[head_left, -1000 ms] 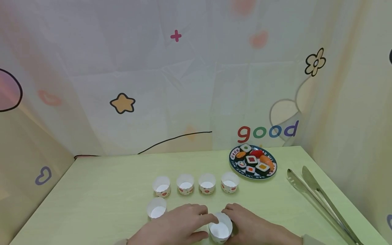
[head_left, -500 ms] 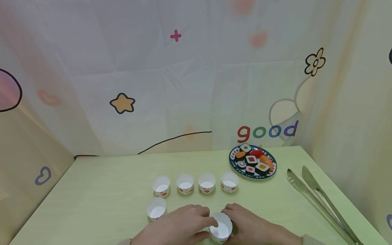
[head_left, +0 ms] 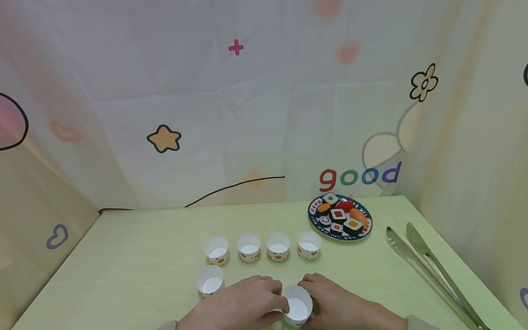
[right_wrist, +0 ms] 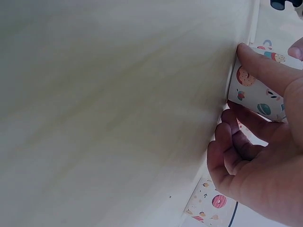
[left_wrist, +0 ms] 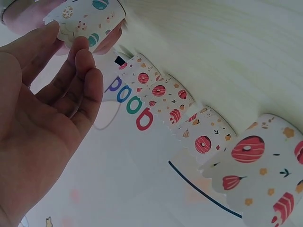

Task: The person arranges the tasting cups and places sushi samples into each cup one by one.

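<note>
A white paper baking cup (head_left: 298, 305) stands upright at the table's near side, between my hands. My right hand (head_left: 330, 302) grips its right side; in the right wrist view the thumb and index finger curl round its printed wall (right_wrist: 258, 90), low by the tabletop. My left hand (head_left: 243, 302) pinches the left rim, index fingertip just over the edge and thumb outside. The left wrist view shows the left hand's (left_wrist: 52, 104) thumb and fingertips at the scalloped rim of this cup (left_wrist: 90, 21). Whether several cups are nested there I cannot tell.
Behind the hands stand several paper cups in a row, such as the rightmost cup (head_left: 309, 245). Another cup (head_left: 211, 280) sits nearer, left. A sushi-patterned plate (head_left: 340, 217) lies at back right, metal tongs (head_left: 437, 275) at the right edge. A printed curtain (head_left: 198, 114) hangs behind.
My left index finger has drawn back from over the cup's inside to its left rim. The right hand and the cup have stayed in place.
</note>
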A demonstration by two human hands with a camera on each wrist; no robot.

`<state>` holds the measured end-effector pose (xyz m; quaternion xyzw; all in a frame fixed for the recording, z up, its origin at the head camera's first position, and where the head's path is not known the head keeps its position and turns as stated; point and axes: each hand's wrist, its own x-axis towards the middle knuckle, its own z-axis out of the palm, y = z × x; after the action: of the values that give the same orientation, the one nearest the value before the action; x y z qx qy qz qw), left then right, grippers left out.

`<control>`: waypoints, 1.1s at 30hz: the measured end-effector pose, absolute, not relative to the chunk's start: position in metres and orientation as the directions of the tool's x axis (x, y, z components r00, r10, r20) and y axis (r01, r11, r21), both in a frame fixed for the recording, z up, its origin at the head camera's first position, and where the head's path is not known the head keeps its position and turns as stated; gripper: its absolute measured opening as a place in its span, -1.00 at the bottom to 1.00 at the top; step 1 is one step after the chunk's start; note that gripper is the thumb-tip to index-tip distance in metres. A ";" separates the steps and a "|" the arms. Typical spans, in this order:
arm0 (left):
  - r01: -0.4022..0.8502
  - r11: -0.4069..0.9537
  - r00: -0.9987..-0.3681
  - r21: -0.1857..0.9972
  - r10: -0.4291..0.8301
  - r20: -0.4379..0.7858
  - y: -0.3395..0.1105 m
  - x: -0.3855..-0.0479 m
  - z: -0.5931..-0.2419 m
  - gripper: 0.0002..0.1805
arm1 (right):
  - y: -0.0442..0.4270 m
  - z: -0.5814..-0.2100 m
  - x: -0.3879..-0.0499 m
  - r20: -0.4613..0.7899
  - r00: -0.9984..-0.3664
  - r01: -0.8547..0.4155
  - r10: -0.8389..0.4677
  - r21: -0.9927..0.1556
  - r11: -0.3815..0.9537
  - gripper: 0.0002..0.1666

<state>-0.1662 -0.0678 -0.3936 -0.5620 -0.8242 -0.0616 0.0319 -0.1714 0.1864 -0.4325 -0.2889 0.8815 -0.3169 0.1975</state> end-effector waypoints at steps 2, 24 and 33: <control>0.930 0.361 -0.368 0.074 0.922 0.118 -0.068 -0.167 -0.393 -0.93 | 0.186 -0.432 -0.172 -0.160 -0.754 -0.392 -0.637 -0.668 0.632 -0.44; 0.939 0.339 -0.345 0.060 0.927 0.149 -0.067 -0.167 -0.390 -0.94 | 0.186 -0.433 -0.171 -0.106 -0.749 -0.435 -0.655 -0.667 0.605 -0.42; 0.954 0.299 -0.295 0.012 0.931 0.215 -0.069 -0.168 -0.390 -0.95 | 0.187 -0.434 -0.171 -0.070 -0.746 -0.466 -0.663 -0.656 0.594 -0.42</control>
<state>-0.1680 -0.0690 -0.3898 -0.5879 -0.8016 -0.0688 0.0837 -0.1708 0.1865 -0.4342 -0.3209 0.8790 -0.3166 0.1555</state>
